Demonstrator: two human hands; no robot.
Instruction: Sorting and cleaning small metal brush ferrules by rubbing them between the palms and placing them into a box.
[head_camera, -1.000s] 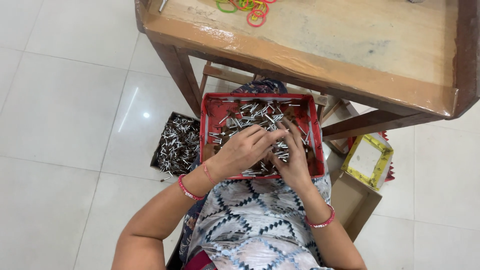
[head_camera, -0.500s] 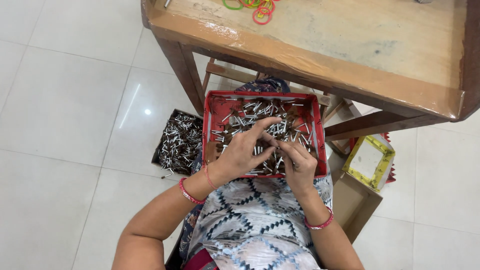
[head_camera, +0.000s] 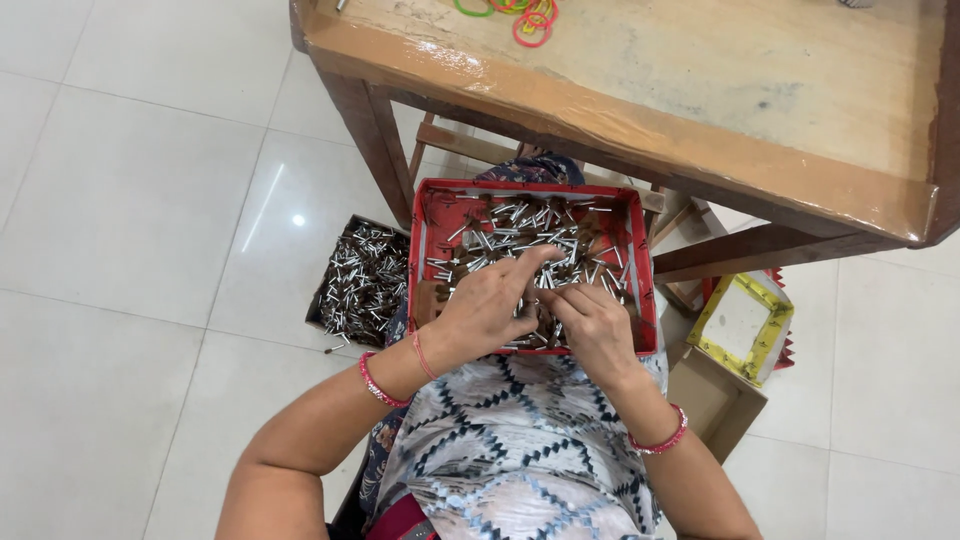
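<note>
A red tray (head_camera: 432, 215) rests on my lap, filled with several small silver metal pieces (head_camera: 520, 235) over a brown bottom. My left hand (head_camera: 490, 305) reaches into the tray's near half, its fingers pinched over the metal pieces. My right hand (head_camera: 590, 325) lies beside it, fingertips touching the left hand's fingertips and closed around a few pieces. Both wrists wear pink bangles. What exactly sits between the fingers is hidden.
A wooden table (head_camera: 700, 90) stands just ahead, with coloured rubber bands (head_camera: 515, 15) on its far edge. A dark box of more metal pieces (head_camera: 362, 280) sits on the tiled floor at left. A yellow-rimmed box (head_camera: 742, 320) and a brown cardboard box (head_camera: 715, 400) lie at right.
Both hands have stayed in the tray, drawing slightly nearer to me and closer together while the fingers work the metal pieces. The view has shifted a little.
</note>
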